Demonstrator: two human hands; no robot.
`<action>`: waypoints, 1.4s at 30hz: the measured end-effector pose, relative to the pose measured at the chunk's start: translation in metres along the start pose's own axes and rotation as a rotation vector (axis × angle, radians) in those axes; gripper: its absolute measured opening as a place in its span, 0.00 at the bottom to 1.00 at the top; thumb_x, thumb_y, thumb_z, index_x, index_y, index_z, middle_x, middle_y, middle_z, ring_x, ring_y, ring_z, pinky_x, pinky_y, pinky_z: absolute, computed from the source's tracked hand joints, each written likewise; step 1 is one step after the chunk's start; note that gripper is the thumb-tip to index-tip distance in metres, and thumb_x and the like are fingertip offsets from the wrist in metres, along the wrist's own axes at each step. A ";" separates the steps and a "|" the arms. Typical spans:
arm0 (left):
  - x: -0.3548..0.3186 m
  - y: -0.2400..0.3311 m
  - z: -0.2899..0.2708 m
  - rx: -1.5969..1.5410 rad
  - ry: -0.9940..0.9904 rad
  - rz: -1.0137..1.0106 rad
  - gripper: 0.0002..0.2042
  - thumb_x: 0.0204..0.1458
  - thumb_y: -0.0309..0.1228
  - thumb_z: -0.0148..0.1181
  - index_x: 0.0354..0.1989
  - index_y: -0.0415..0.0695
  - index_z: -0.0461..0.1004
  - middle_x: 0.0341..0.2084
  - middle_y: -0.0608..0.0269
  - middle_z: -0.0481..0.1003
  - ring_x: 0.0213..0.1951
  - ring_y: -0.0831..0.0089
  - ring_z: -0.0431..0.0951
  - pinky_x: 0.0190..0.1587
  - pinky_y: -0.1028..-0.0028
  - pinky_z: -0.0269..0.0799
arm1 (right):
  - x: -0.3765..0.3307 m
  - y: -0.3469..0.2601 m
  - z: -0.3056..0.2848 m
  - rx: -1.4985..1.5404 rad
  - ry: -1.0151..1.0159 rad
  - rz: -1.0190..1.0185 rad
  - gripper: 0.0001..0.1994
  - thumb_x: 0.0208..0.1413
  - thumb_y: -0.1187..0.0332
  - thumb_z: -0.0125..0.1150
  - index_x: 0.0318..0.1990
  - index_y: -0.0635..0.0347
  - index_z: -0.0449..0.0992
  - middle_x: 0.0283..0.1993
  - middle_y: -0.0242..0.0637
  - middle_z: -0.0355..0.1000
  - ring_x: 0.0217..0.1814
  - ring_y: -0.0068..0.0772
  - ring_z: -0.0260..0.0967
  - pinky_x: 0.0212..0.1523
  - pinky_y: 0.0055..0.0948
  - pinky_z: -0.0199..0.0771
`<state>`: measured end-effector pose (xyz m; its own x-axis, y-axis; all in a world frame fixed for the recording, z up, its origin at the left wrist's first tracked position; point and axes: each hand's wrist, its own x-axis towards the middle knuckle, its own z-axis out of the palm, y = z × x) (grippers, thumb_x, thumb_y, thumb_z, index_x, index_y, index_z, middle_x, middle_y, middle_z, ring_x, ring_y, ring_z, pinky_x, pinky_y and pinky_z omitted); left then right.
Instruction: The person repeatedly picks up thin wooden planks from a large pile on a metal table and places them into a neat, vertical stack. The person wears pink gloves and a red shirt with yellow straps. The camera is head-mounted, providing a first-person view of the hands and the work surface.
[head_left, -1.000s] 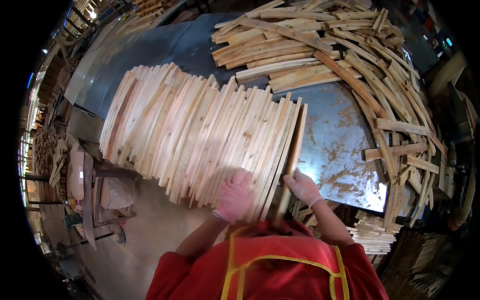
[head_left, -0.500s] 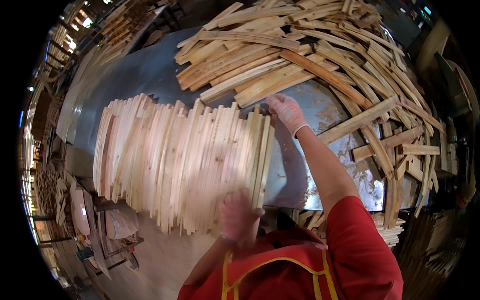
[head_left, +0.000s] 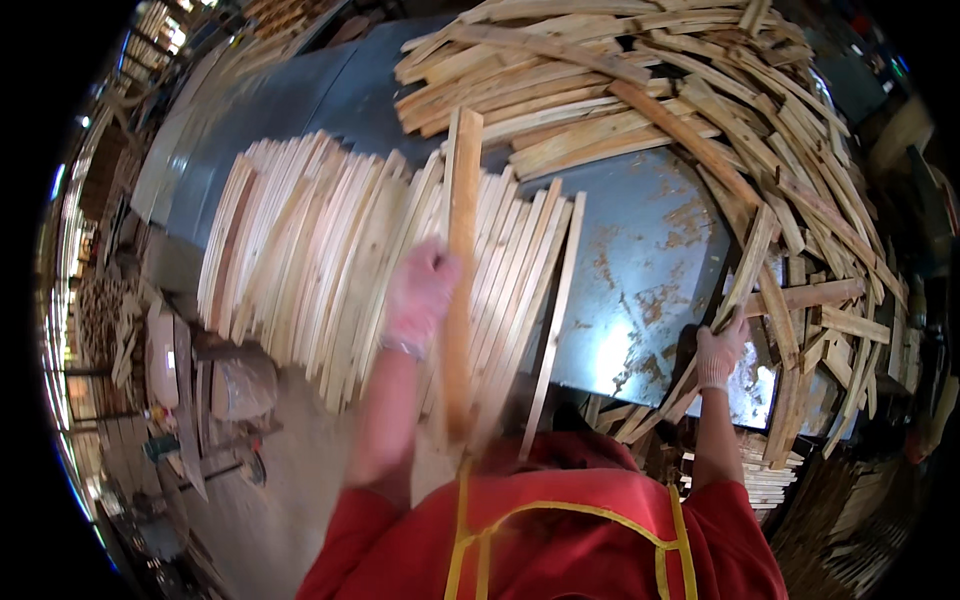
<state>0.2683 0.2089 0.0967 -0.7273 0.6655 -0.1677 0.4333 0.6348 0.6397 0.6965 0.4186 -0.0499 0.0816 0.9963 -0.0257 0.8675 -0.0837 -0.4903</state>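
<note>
A reddish-brown wooden strip (head_left: 463,190) stands out above the row of pale wooden strips (head_left: 310,240) on the metal table. My gloved left hand (head_left: 420,290) is closed around that strip near its middle, and its lower end is blurred. Farther right, my gloved right hand (head_left: 723,353) is closed on another wooden strip (head_left: 750,262), at the near edge of the loose heap. This one slants from the heap toward my body. At the row's right end, one thin strip (head_left: 556,310) leans slightly apart from the others.
A big jumbled heap of wooden strips (head_left: 560,95) covers the far and right sides of the metal table (head_left: 630,230), which has sawdust and scraps on it. A wheeled cart (head_left: 205,400) stands on the floor at left. More stacked strips (head_left: 760,480) lie below the table's right edge.
My left hand has risen from the row's near end and now holds a reddish-brown strip over it. My right hand has moved from the row's far end to a strip at the right.
</note>
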 end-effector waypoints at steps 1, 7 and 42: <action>0.015 -0.027 -0.012 0.123 -0.049 -0.039 0.12 0.61 0.36 0.59 0.39 0.38 0.77 0.35 0.46 0.80 0.40 0.47 0.82 0.44 0.53 0.77 | -0.024 0.003 -0.004 0.039 -0.048 -0.006 0.45 0.49 0.71 0.68 0.78 0.65 0.59 0.78 0.55 0.62 0.76 0.58 0.64 0.76 0.42 0.64; 0.032 -0.175 -0.070 0.843 0.167 0.095 0.17 0.62 0.38 0.57 0.56 0.44 0.78 0.40 0.47 0.81 0.46 0.49 0.83 0.51 0.51 0.77 | -0.175 -0.050 0.020 0.764 -0.609 0.046 0.41 0.53 0.81 0.58 0.79 0.68 0.58 0.70 0.50 0.71 0.68 0.39 0.71 0.68 0.32 0.71; -0.041 -0.001 0.170 0.101 -0.303 -0.217 0.52 0.54 0.60 0.62 0.76 0.29 0.56 0.66 0.37 0.69 0.66 0.47 0.73 0.69 0.60 0.69 | -0.030 -0.137 0.077 0.548 -0.929 -0.137 0.28 0.65 0.57 0.71 0.65 0.66 0.75 0.51 0.40 0.82 0.48 0.28 0.76 0.50 0.31 0.78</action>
<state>0.3878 0.2472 -0.0247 -0.6243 0.5880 -0.5144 0.3480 0.7988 0.4907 0.5370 0.4011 -0.0487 -0.6025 0.6399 -0.4770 0.4851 -0.1810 -0.8555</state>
